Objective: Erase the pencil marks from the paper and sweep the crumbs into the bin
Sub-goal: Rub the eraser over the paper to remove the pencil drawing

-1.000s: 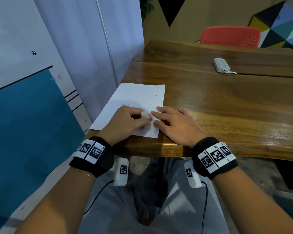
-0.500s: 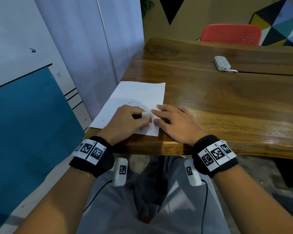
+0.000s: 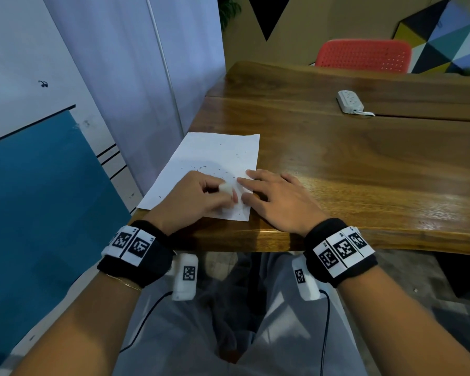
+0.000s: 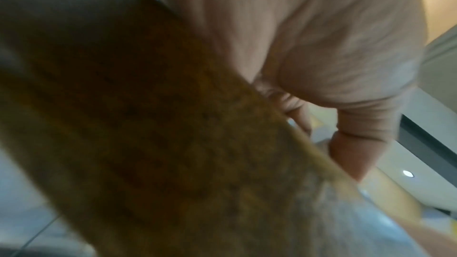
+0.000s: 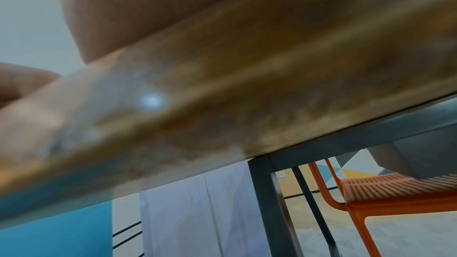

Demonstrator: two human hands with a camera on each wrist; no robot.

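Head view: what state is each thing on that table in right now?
Paper: flat at the table's corner, dark specks scattered on it.
Eraser: pinched in the left hand, down on the paper.
Right hand: fingers spread flat, pressing the paper's edge.
Power strip: lying untouched, far side of the table.

The wooden table (image 3: 337,164) carries a paper sheet (image 3: 217,156) and a white power strip (image 3: 350,101).

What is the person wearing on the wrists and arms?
Each wrist has a black band with white square-code tags: left band, right band. Under each hangs a white camera box with a code and a black cable: left box, right box. A thin bracelet sits on the left arm. No sleeves.
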